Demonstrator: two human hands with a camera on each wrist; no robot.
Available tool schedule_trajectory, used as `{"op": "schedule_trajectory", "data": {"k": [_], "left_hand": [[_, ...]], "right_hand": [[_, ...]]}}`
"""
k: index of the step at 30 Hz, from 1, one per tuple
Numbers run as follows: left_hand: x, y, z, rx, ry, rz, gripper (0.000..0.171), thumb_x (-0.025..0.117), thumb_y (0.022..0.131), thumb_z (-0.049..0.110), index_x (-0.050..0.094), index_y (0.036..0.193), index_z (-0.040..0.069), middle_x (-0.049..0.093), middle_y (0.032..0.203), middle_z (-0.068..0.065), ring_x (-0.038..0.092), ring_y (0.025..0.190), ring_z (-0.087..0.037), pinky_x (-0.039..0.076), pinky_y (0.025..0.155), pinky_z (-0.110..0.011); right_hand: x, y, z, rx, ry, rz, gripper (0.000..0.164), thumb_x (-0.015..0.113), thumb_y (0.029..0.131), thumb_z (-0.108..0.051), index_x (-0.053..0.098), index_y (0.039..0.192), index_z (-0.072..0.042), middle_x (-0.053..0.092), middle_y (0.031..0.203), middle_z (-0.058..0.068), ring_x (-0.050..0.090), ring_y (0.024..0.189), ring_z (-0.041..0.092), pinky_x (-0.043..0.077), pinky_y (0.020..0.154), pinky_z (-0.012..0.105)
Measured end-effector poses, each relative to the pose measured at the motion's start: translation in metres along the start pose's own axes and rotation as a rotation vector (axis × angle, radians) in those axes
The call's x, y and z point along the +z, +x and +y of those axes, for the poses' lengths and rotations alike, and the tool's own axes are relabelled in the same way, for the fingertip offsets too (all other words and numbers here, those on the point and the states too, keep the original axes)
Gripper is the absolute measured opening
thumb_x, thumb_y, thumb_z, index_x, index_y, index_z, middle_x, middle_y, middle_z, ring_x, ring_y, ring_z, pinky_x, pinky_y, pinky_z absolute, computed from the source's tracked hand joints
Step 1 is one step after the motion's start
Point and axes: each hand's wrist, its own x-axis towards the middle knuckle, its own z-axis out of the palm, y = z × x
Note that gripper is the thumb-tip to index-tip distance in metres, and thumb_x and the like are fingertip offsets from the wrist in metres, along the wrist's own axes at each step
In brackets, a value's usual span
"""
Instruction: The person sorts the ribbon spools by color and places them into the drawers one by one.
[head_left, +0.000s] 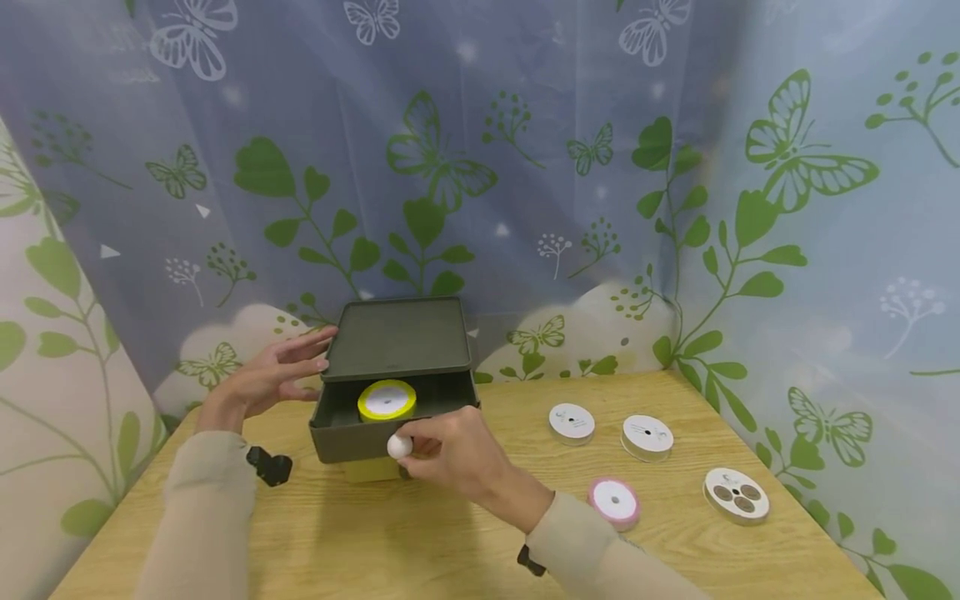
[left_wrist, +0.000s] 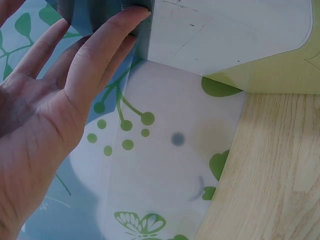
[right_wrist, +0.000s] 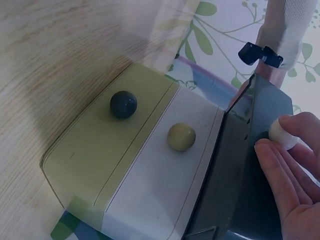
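Note:
A small drawer unit with a dark grey-green top [head_left: 401,333] stands on the table. Its dark top drawer [head_left: 351,445] is pulled out, and a spool of yellow ribbon [head_left: 387,401] lies inside. My right hand [head_left: 471,463] pinches the round white knob [head_left: 400,447] on the drawer front between thumb and fingers. At the unit's left side, my left hand [head_left: 273,377] has its fingers extended, with fingertips touching the dark side near the top. In the right wrist view, a white drawer [right_wrist: 145,185] with a yellowish knob [right_wrist: 181,137] and a yellow-green drawer [right_wrist: 85,150] with a dark knob [right_wrist: 123,104] show below.
To the right on the wooden table [head_left: 525,475] lie a pink-edged spool [head_left: 614,502] and white spools [head_left: 572,422], [head_left: 647,435]. Farther right is a spool with brown round marks [head_left: 737,493]. A patterned curtain [head_left: 525,208] hangs behind the unit.

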Motion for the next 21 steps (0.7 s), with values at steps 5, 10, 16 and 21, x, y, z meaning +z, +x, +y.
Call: {"op": "schedule_trajectory", "data": {"k": [5, 10, 16, 21], "left_hand": [[0.000, 0.000, 0.000, -0.002, 0.005, 0.003, 0.073, 0.055, 0.108, 0.017, 0.012, 0.168, 0.013, -0.005, 0.176, -0.011, -0.001, 0.160, -0.044, 0.060, 0.095, -0.032], [0.000, 0.001, -0.001, -0.009, 0.004, 0.010, 0.073, 0.055, 0.108, 0.018, 0.013, 0.168, 0.014, -0.005, 0.176, -0.010, -0.001, 0.160, -0.044, 0.060, 0.094, -0.031], [-0.001, 0.000, -0.001, -0.008, 0.001, 0.009, 0.073, 0.054, 0.108, 0.017, 0.012, 0.168, 0.014, -0.006, 0.176, -0.010, -0.001, 0.160, -0.043, 0.060, 0.093, -0.030], [0.000, 0.000, -0.001, -0.004, 0.001, 0.007, 0.074, 0.054, 0.108, 0.018, 0.011, 0.168, 0.013, -0.006, 0.176, -0.010, -0.002, 0.160, -0.043, 0.059, 0.093, -0.030]], "right_hand": [[0.002, 0.006, 0.006, 0.083, 0.042, -0.010, 0.016, 0.085, 0.083, -0.005, 0.082, 0.099, -0.006, 0.080, 0.082, 0.009, 0.077, 0.068, 0.014, 0.055, 0.065, 0.006], [0.004, 0.007, 0.009, 0.192, 0.116, -0.027, 0.020, 0.084, 0.084, -0.006, 0.081, 0.104, -0.006, 0.080, 0.083, 0.010, 0.077, 0.069, 0.016, 0.055, 0.065, 0.008], [0.007, 0.008, 0.012, 0.303, 0.217, 0.001, 0.022, 0.085, 0.085, -0.010, 0.082, 0.106, -0.008, 0.081, 0.085, 0.008, 0.077, 0.071, 0.015, 0.059, 0.066, 0.015], [0.009, 0.010, 0.016, 0.381, 0.274, 0.029, 0.021, 0.086, 0.084, -0.013, 0.083, 0.104, -0.011, 0.081, 0.084, 0.007, 0.076, 0.070, 0.012, 0.060, 0.067, 0.018]]}}
